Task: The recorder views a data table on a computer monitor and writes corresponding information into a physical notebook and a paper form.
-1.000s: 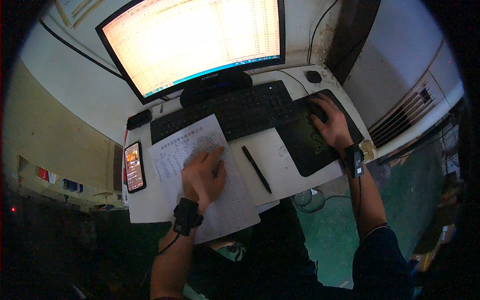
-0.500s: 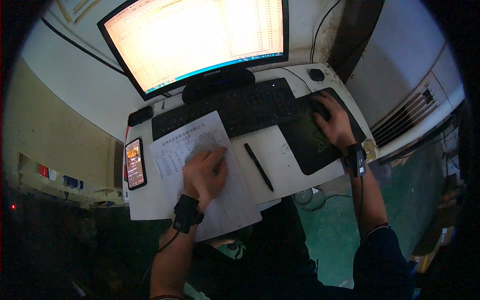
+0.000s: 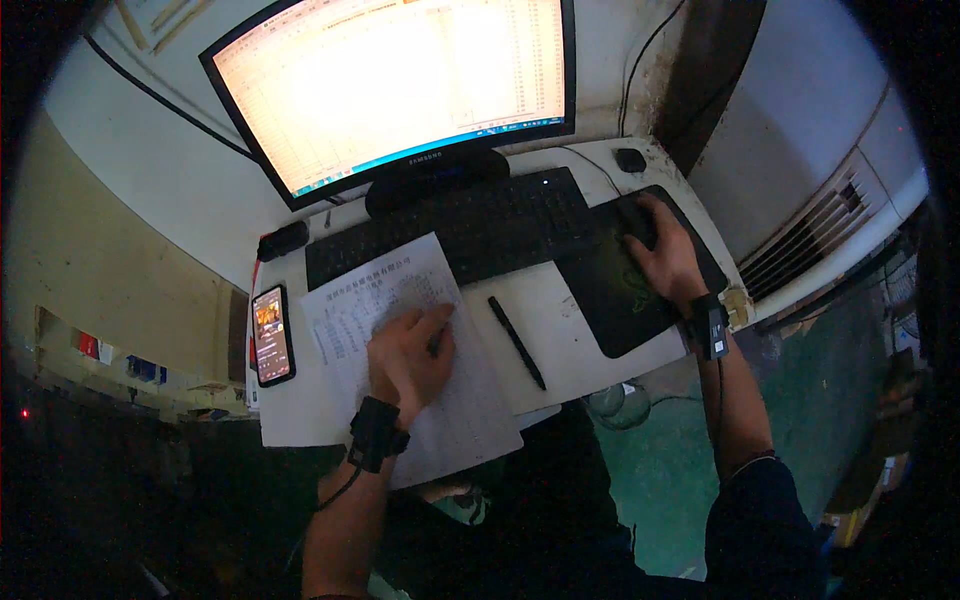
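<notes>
My left hand (image 3: pixel 408 356) rests on a printed paper sheet (image 3: pixel 470 410) with handwritten entries, its index finger stretched over the rows and its thumb apart. Nothing shows in that hand. On a black mouse pad (image 3: pixel 620 325), my right hand (image 3: pixel 668 252) is wrapped over a dark computer mouse (image 3: pixel 634 214), which is mostly hidden under the fingers. The sheet's upper edge overlaps a black keyboard (image 3: pixel 500 220). A black pen (image 3: pixel 517 342) lies between the sheet and the pad, touched by neither hand.
Behind the keyboard a lit monitor (image 3: pixel 400 90) shows a spreadsheet. A phone (image 3: pixel 271 335) with its screen on lies at the desk's left edge, below a small black object (image 3: pixel 284 241). Another small black object (image 3: pixel 630 160) is at the back right. A white vented cabinet (image 3: pixel 810 230) stands beyond the desk's right side.
The whole view has shifted slightly, so the desk sits a little lower in the picture. My left hand stays on the sheet and my right hand on the mouse.
</notes>
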A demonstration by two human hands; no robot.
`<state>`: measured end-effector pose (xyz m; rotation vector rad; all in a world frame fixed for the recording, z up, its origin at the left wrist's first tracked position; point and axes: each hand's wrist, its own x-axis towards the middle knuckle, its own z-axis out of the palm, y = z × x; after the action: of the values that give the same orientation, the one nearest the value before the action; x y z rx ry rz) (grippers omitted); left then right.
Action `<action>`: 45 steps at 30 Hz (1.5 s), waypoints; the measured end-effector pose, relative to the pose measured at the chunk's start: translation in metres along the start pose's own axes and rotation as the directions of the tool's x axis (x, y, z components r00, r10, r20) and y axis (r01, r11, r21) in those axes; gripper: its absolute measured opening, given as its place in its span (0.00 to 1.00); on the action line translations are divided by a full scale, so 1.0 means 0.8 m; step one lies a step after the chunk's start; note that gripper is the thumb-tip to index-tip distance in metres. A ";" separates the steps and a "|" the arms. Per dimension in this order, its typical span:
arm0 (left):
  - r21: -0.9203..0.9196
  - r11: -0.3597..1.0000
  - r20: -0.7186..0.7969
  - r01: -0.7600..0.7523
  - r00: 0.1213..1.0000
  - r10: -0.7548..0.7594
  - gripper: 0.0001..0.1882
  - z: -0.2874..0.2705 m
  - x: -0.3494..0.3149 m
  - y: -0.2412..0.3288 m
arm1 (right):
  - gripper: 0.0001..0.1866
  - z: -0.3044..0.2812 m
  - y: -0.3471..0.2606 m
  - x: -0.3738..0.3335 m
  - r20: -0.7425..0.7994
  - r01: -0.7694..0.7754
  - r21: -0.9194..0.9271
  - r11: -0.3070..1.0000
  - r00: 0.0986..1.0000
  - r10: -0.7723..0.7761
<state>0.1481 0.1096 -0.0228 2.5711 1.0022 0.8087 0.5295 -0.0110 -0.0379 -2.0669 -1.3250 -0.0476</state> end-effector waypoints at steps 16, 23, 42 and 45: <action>-0.083 0.996 0.016 0.041 0.999 -0.040 0.15 0.003 -0.003 -0.003 | 0.36 0.006 0.015 0.001 -0.048 0.079 -0.077 0.994 0.995 -0.082; -0.074 0.997 0.004 -0.013 1.000 0.014 0.15 0.001 -0.002 -0.006 | 0.37 0.001 -0.002 0.001 0.018 -0.053 0.005 0.999 0.998 0.052; -0.031 1.000 0.070 -0.005 0.998 0.007 0.18 0.001 -0.002 -0.009 | 0.36 0.007 0.012 0.002 -0.042 0.085 0.011 0.996 0.996 -0.085; -0.018 0.999 0.031 -0.040 0.999 0.041 0.19 0.005 -0.004 -0.013 | 0.34 0.004 0.006 0.002 -0.025 0.023 0.035 0.999 0.999 -0.022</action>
<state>0.1429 0.1147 -0.0316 2.5885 0.9326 0.7811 0.5334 -0.0094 -0.0425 -2.0159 -1.3252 -0.0583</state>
